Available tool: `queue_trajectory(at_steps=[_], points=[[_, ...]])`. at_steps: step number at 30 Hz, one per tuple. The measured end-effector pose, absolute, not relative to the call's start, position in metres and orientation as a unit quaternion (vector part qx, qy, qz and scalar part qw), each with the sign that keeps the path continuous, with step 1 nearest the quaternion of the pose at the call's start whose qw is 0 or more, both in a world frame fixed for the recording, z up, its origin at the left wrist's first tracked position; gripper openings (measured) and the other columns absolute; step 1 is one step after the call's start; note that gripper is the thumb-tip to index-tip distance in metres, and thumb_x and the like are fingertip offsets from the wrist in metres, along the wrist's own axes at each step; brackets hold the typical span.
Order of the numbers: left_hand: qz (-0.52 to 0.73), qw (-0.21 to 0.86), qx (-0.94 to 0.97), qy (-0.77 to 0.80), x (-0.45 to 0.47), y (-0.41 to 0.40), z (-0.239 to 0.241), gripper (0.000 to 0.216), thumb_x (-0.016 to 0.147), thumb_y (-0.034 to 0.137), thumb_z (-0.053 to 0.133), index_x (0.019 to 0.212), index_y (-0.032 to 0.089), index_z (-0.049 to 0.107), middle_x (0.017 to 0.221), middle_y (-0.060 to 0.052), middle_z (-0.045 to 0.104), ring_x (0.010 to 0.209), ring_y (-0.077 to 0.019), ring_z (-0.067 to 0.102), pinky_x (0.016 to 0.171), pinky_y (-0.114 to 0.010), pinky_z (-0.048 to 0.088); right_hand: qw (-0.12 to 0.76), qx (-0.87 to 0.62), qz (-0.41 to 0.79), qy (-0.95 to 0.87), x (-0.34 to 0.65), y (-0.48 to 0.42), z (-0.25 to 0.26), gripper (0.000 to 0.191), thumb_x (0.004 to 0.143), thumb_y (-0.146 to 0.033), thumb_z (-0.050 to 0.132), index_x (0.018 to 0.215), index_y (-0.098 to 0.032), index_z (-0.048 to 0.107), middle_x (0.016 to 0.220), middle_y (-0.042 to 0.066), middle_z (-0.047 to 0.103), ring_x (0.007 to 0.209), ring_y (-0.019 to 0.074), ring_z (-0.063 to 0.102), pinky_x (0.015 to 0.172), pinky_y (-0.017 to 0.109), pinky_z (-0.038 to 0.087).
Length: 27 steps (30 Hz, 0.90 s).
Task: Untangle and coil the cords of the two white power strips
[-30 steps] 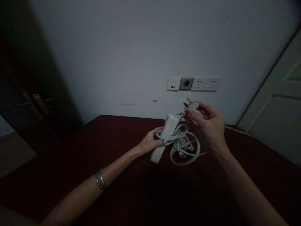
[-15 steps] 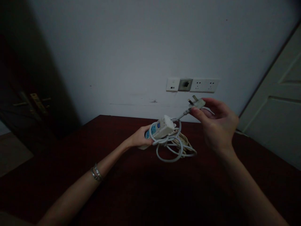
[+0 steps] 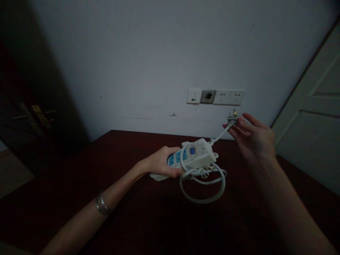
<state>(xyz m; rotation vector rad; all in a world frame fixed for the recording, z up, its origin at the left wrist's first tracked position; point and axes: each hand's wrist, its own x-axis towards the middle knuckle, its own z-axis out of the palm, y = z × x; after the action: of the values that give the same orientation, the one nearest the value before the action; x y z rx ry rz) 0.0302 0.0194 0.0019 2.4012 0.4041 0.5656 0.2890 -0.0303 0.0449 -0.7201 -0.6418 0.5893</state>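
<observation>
My left hand (image 3: 162,162) is wrapped round a white power strip (image 3: 202,154) with blue sockets and a round blue button. The strip is held up over the dark red tabletop, tilted. A white cord (image 3: 204,201) loops around the strip and hangs below it in coils. From the strip's far end the cord runs up to a plug (image 3: 232,119), which my right hand (image 3: 252,132) grips between thumb and fingers. The plug's metal prongs point upward, just below the wall sockets and apart from them.
On the wall is a row of plates: a white plate (image 3: 193,96), a grey one (image 3: 208,96) and white wall sockets (image 3: 228,97). The dark red table (image 3: 127,145) meets the wall. A pale door (image 3: 313,102) stands at right, a dark door with a brass handle (image 3: 39,115) at left.
The power strip has come nearer and slightly right in my left hand. My right hand has moved right and turned the plug, so its prongs now point up rather than up and left.
</observation>
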Motion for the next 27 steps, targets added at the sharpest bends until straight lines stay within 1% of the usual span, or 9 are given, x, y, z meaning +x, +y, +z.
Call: queue_trajectory(at_steps=[4,10,14,17,19,21,23,25,27], points=[[0.196,0.305,0.920,0.150,0.030,0.014,0.008,0.042,0.062,0.035,0.066,0.096,0.011,0.058,0.079,-0.003,0.061,0.065,-0.0115,0.052,0.058,-0.022,0.043,0.842,-0.347,0.294,-0.288,0.300,-0.028,0.044,0.028,0.068,-0.002,0.060,0.088,-0.019,0.050,0.076,0.000,0.064,0.077,0.0162,0.065,0.074,0.038,0.058],[0.172,0.295,0.926,0.161,0.032,0.000,0.019,0.041,0.058,0.032,0.070,0.093,0.014,0.059,0.078,0.000,0.062,0.063,-0.0107,0.053,0.057,-0.021,0.042,0.839,-0.355,0.340,-0.235,0.307,-0.026,0.045,0.026,0.072,0.002,0.052,0.078,-0.021,0.044,0.074,-0.002,0.061,0.078,0.0135,0.065,0.070,0.034,0.060],[0.168,0.343,0.910,0.158,0.036,0.003,0.011,0.041,0.059,0.036,0.069,0.092,0.013,0.060,0.076,-0.001,0.061,0.063,-0.0113,0.053,0.056,-0.021,0.041,0.836,-0.360,0.357,-0.212,0.306,-0.016,0.036,0.022,0.075,0.002,0.051,0.077,-0.020,0.046,0.075,-0.001,0.062,0.074,0.0117,0.064,0.066,0.028,0.060],[0.207,0.418,0.875,0.126,0.042,0.013,-0.003,0.045,0.063,0.043,0.065,0.094,0.011,0.060,0.079,-0.003,0.060,0.067,-0.0127,0.052,0.059,-0.023,0.041,0.804,-0.370,0.397,-0.243,0.305,-0.006,0.023,0.012,0.080,-0.006,0.050,0.079,-0.018,0.053,0.081,0.003,0.064,0.074,0.0109,0.064,0.068,0.022,0.058],[0.260,0.466,0.839,0.109,0.046,0.020,-0.010,0.046,0.064,0.045,0.063,0.094,0.010,0.061,0.081,-0.004,0.060,0.071,-0.0135,0.051,0.063,-0.025,0.040,0.762,-0.389,0.444,-0.266,0.300,-0.001,0.016,0.007,0.084,-0.017,0.050,0.081,-0.017,0.056,0.083,0.005,0.065,0.075,0.0118,0.064,0.069,0.021,0.056],[0.326,0.495,0.796,0.119,0.048,0.025,-0.014,0.044,0.064,0.045,0.062,0.092,0.010,0.062,0.081,-0.004,0.060,0.072,-0.0135,0.051,0.064,-0.025,0.040,0.702,-0.421,0.502,-0.278,0.291,0.002,0.010,0.017,0.086,-0.033,0.047,0.083,-0.018,0.056,0.083,0.008,0.065,0.079,0.0165,0.065,0.070,0.027,0.056],[0.385,0.505,0.757,0.152,0.048,0.030,-0.014,0.042,0.066,0.045,0.062,0.089,0.010,0.062,0.078,-0.004,0.060,0.068,-0.0123,0.050,0.062,-0.025,0.039,0.643,-0.444,0.558,-0.280,0.278,0.002,0.008,0.029,0.086,-0.046,0.042,0.085,-0.019,0.054,0.084,0.010,0.066,0.084,0.0218,0.065,0.071,0.034,0.056],[0.425,0.496,0.733,0.187,0.045,0.036,-0.012,0.040,0.066,0.045,0.061,0.087,0.010,0.062,0.075,-0.003,0.059,0.063,-0.0113,0.049,0.058,-0.024,0.038,0.614,-0.448,0.584,-0.284,0.266,0.000,0.006,0.033,0.087,-0.050,0.037,0.090,-0.020,0.051,0.088,0.011,0.066,0.086,0.0239,0.065,0.072,0.038,0.055],[0.450,0.471,0.726,0.220,0.040,0.044,-0.011,0.040,0.066,0.045,0.063,0.086,0.010,0.062,0.074,-0.003,0.059,0.063,-0.0113,0.049,0.057,-0.024,0.038,0.608,-0.446,0.586,-0.297,0.257,-0.001,0.004,0.031,0.087,-0.050,0.037,0.096,-0.022,0.047,0.094,0.011,0.066,0.084,0.0235,0.065,0.071,0.039,0.055]])
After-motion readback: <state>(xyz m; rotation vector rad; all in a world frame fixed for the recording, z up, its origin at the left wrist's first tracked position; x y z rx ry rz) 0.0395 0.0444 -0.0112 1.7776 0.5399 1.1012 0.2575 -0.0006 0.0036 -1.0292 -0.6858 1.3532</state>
